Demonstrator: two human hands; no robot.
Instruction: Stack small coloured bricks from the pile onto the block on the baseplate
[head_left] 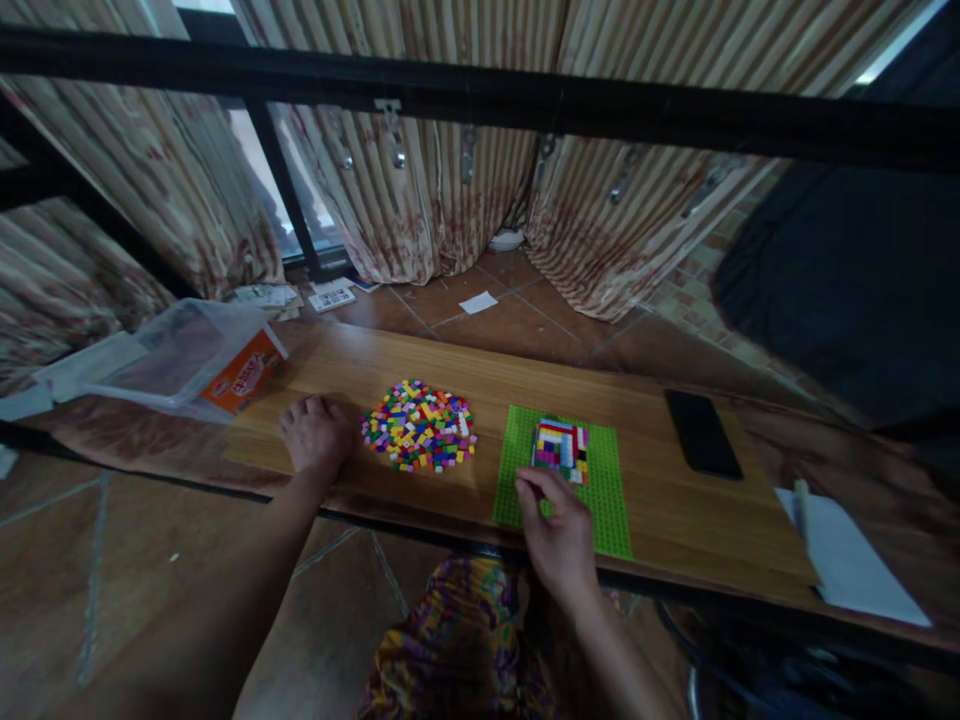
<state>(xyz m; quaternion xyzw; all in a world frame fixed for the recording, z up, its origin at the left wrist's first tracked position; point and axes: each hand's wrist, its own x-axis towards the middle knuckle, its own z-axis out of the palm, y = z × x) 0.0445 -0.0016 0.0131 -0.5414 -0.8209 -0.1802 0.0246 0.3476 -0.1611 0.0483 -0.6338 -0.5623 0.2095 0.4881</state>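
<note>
Over the green studded baseplate (611, 505), the right hand (559, 525) makes a pinch, its content I cannot tell, just beside the multicoloured brick mosaic (559, 447), while the left hand (313, 435) rests released near the loose toy bricks (420, 428), probably light, stiff, and best held by their sides.

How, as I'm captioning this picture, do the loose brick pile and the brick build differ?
Arrangement: the loose brick pile is a jumbled, roundish spread, while the brick build is a compact, roughly rectangular block.
Support: the pile lies directly on the wooden board; the build sits on the green baseplate.
Extent: the pile covers more area than the build.
Shared: both consist of small, many-coloured bricks.
</note>
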